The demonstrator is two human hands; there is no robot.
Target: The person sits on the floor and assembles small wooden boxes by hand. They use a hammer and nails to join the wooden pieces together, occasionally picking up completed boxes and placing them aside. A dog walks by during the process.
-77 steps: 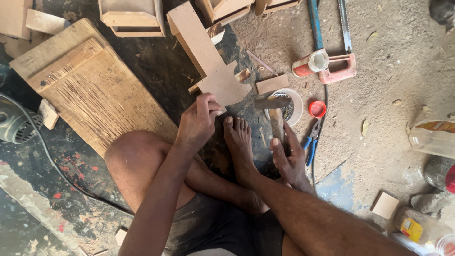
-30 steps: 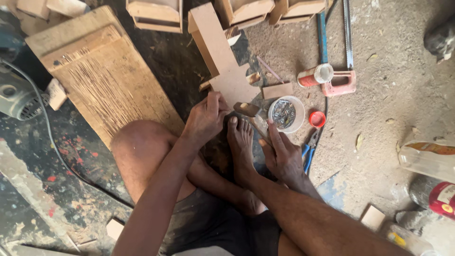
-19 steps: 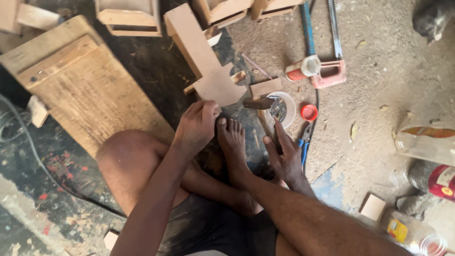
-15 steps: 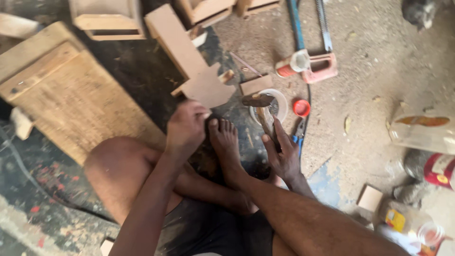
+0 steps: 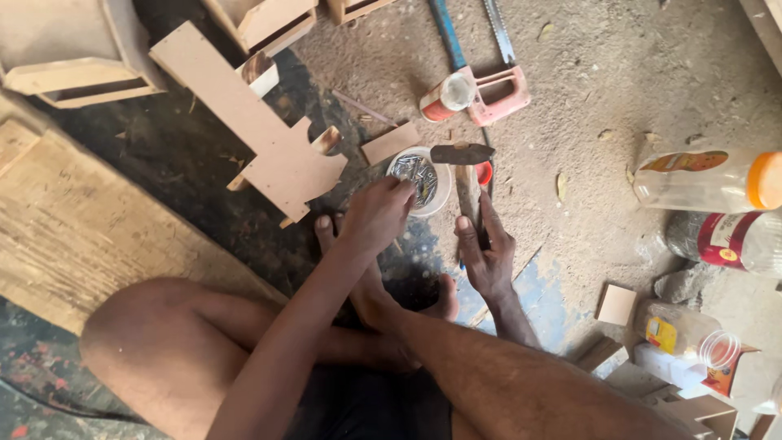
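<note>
Head view, looking down: we see the left hand point(image 5: 376, 213) reaching over the foot point(image 5: 326, 232) to the rim of a small white tub of nails point(image 5: 420, 179), its fingers curled and dipping at the tub's near edge; whether they pinch a nail we cannot tell; the right hand point(image 5: 486, 257) is clenched round the wooden handle of a hammer point(image 5: 464, 167), thumb along the shaft, the dark iron head pointing away from us and lying just beside the tub's far right edge. The tub is round, shallow and open, with a tangle of grey nails inside; it sits on the dusty floor point(image 5: 586, 98) between the hammer head and a flat notched wooden board point(image 5: 252, 134); a small wooden offcut point(image 5: 391, 143) lies just beyond it. Farther off rest a red-handled saw point(image 5: 497, 81) with a small can point(image 5: 448, 96) touching it; clear plastic bottles point(image 5: 705, 181) lie at the right.
</note>
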